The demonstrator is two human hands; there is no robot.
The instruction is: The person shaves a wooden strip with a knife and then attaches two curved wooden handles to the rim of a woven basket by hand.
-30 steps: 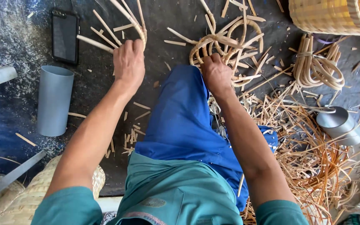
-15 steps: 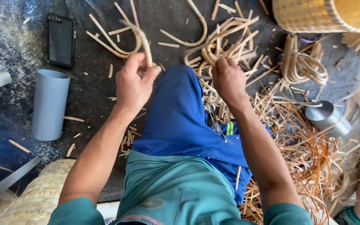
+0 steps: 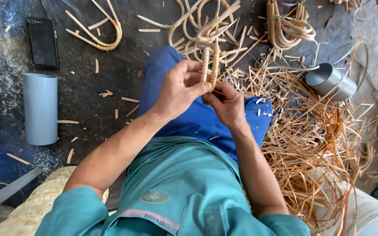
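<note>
Bent tan rattan loop (image 3: 210, 65) pinched by both hands above blue trouser leg (image 3: 197, 118).
Left hand (image 3: 178, 89) and right hand (image 3: 226, 102) should grip firmly, keeping wrap tight.

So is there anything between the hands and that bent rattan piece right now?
Nothing visible. Both the left hand and the right hand grip the wrapped rattan loop directly above the blue trouser leg; loose cane strips lie off to the side.

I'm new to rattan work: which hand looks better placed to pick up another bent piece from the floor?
Probably the left hand: a wrapped rattan loop lies on its side, while the right hand grips the handle.
</note>
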